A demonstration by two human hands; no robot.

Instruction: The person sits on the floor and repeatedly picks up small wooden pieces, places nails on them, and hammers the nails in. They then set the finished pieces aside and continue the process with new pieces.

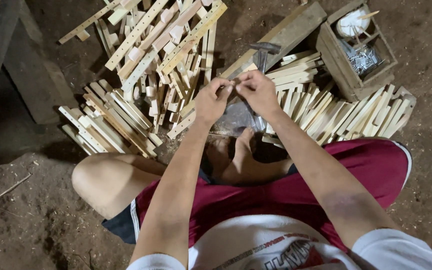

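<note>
Wooden slats [326, 107] and a hammer [263, 50] surround both hands' touching fingers [231, 89].

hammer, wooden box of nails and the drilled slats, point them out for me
hammer [265, 49], head view, on its dark metal head.
wooden box [337, 55], head view, on its near left wall.
drilled slats [137, 32], head view, on the long slat with holes atop the pile.

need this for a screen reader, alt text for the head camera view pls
Seated on a dirt floor, a person brings left hand and right hand together, fingertips pinching something too small to identify. Wooden slats surround them, with a hammer and wooden box beyond.
</note>
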